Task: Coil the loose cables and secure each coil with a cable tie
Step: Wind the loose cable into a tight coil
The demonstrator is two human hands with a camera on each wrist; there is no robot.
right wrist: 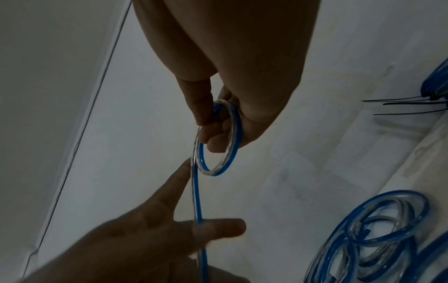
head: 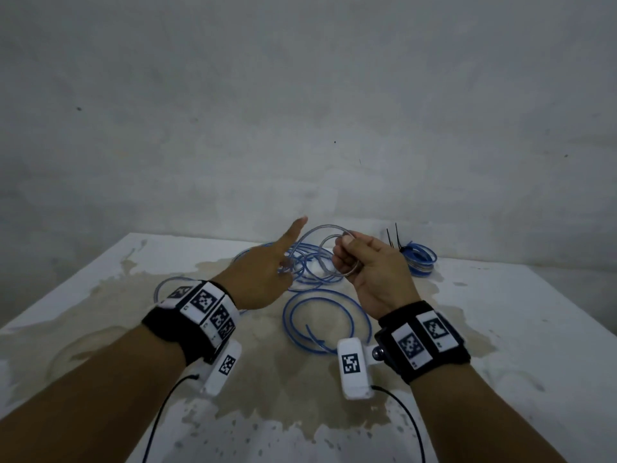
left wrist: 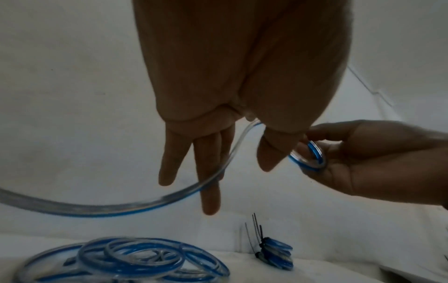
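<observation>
Right hand (right wrist: 232,80) fingers (right wrist: 213,134) pinch the cable coil (right wrist: 217,139).

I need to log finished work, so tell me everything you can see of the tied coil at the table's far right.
The tied coil is a small, tight bundle of clear tubing with a blue stripe, lying on the stained white table near its far edge. Black cable ties cinch one side, their thin tails sticking up. Neither hand touches it, and it sits apart from the loose cable.
</observation>
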